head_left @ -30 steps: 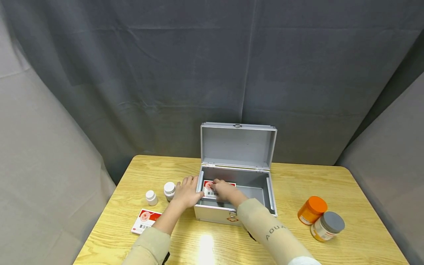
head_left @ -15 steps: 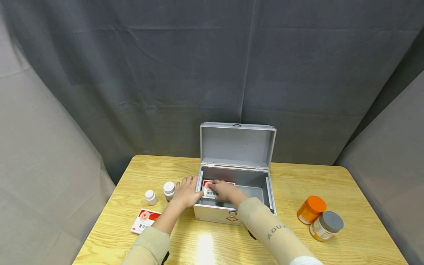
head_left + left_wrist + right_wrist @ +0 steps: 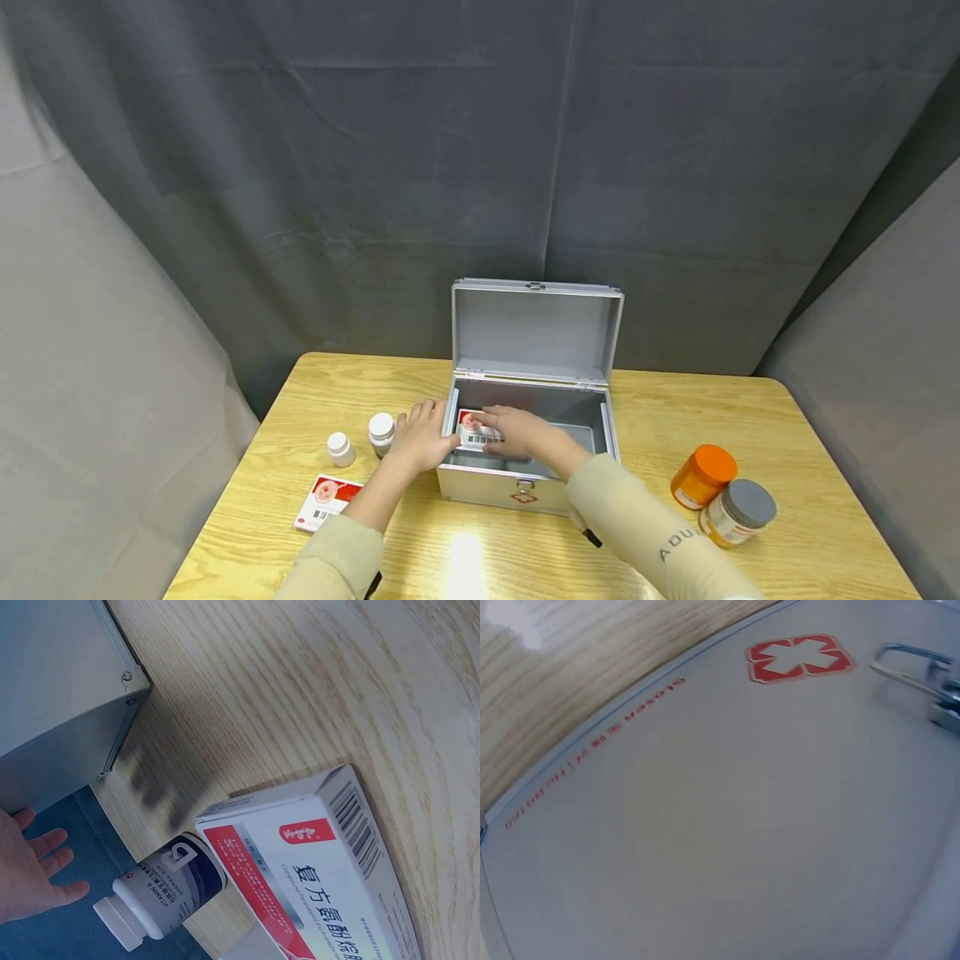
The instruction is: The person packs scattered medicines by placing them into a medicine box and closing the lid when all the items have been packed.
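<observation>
An open silver first-aid case [image 3: 480, 487] stands on the table, its lid raised. A red-and-white medicine box [image 3: 472, 427] lies inside at the left end. Over that box is my right hand [image 3: 519, 432], fingers extended and partly covering it; whether they touch it I cannot tell. My left hand [image 3: 423, 440] rests at the case's left rim, and its spread fingers [image 3: 56, 859] show in the left wrist view. The right wrist view holds only the case front, with a red cross emblem [image 3: 801, 658] and a metal latch [image 3: 915, 671]; the right hand is out of that view.
Left of the case stand two white pill bottles [image 3: 381, 430] [image 3: 341, 448]. A second medicine box [image 3: 326, 500] lies nearer, partly behind the left forearm. At the right, an orange jar [image 3: 703, 477] stands beside a grey-lidded jar [image 3: 738, 512]. A dark curtain [image 3: 375, 183] hangs behind the table.
My right hand has drawn slightly to the right over the medicine box, its fingers straighter, and the right forearm has shifted right. The left hand has stayed at the case rim.
</observation>
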`<state>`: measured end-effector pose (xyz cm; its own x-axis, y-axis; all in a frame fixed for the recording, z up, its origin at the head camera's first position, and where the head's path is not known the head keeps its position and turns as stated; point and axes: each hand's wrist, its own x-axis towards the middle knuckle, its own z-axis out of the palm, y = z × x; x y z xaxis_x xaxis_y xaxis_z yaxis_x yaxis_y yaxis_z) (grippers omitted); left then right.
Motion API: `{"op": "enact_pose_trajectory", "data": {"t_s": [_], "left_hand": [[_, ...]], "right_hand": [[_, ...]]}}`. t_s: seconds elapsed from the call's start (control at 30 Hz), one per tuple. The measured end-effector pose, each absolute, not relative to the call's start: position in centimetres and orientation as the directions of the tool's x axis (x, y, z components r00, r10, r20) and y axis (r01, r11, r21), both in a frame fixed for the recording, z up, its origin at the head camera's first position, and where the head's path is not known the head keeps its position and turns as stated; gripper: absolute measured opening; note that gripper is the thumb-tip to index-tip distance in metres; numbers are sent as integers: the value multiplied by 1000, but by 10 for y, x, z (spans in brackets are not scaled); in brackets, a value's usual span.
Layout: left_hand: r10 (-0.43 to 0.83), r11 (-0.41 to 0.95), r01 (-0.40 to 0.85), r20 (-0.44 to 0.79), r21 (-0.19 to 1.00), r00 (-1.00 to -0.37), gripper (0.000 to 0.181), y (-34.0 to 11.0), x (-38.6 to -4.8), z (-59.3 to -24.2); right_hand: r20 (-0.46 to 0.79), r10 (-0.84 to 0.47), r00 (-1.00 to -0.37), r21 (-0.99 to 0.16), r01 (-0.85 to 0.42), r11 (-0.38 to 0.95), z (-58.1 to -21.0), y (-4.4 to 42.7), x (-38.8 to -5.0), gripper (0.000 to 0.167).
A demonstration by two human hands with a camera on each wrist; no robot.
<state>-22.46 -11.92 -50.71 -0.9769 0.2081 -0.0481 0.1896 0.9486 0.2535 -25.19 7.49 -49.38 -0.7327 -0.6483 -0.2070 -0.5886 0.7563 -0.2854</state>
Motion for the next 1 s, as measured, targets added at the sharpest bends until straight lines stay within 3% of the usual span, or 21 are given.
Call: {"op": "enact_pose_trajectory", "data": {"t_s": [0.3, 0.57, 1.0], "left_hand": [[213, 948, 196, -43, 251, -976, 68, -120, -224, -508], [208, 951, 194, -34, 241, -978, 69, -120, -224, -507], [212, 949, 200, -25, 242, -977, 67, -119, -224, -507]], "right_hand": [[-84, -676, -732, -292, -631, 719, -472, 92, -231, 58], [82, -669, -739, -219, -668, 711, -458, 114, -214, 59], [244, -582, -776, -188, -627, 756, -442, 156, -198, 62]]}}
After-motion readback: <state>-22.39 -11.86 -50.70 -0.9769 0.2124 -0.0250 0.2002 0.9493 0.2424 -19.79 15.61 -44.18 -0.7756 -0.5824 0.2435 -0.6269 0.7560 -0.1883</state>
